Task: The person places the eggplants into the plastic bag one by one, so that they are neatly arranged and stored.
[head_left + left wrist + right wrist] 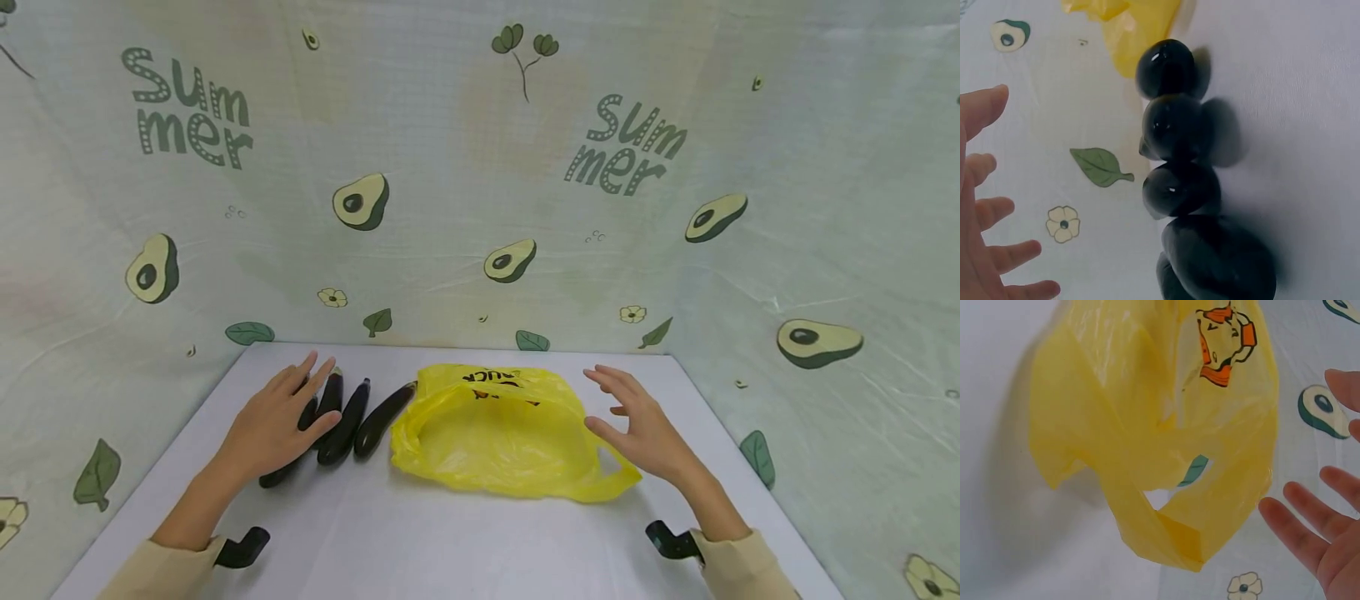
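A yellow plastic bag (502, 446) lies on the white table with its wide mouth facing me; dark lettering shows on its far side. To its left, several dark eggplants lie side by side, the nearest eggplant (384, 421) meeting the bag's edge. My left hand (273, 421) hovers over the leftmost ones, fingers spread, and partly hides them. In the left wrist view, the rounded ends of the eggplants (1175, 128) line up beside that hand. By the bag's right side is my right hand (645, 425), fingers loosely extended and holding nothing. The right wrist view shows a bag handle loop (1157, 531) near its fingertips.
A pale fabric backdrop (435, 283) printed with avocados and leaves surrounds the table (390, 550) at the back and both sides. A black wrist mount (243, 548) sticks out at the left cuff, and another black mount (671, 542) at the right.
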{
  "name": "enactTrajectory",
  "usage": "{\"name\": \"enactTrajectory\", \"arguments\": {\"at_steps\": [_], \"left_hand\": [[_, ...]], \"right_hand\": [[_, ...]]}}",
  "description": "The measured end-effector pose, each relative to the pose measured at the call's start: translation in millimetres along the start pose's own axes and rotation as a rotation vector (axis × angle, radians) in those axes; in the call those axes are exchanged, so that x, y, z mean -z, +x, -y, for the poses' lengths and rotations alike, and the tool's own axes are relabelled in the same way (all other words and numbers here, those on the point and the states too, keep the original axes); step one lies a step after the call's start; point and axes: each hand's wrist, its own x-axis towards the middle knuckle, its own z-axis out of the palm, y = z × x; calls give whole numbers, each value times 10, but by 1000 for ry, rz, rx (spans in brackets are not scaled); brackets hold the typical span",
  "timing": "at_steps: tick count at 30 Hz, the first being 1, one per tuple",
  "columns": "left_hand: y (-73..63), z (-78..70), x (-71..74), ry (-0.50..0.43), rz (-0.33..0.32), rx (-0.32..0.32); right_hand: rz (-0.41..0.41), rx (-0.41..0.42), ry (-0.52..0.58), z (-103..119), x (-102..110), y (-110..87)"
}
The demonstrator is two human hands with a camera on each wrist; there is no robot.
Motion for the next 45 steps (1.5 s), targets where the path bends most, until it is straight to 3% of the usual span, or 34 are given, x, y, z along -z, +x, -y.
{"name": "enactTrajectory", "arguments": {"at_steps": [9, 17, 34, 45], "left_hand": [[-3, -124, -100, -103, 63, 35], [-30, -163, -203, -195, 97, 74], [9, -272, -485, -282, 84, 112], [47, -343, -570, -323, 88, 124]], "right_hand": [[49, 98, 57, -83, -61, -20], [75, 122, 85, -68, -128, -14], [134, 51, 96, -96, -256, 10], [151, 8, 108, -163, -349, 25]]}}
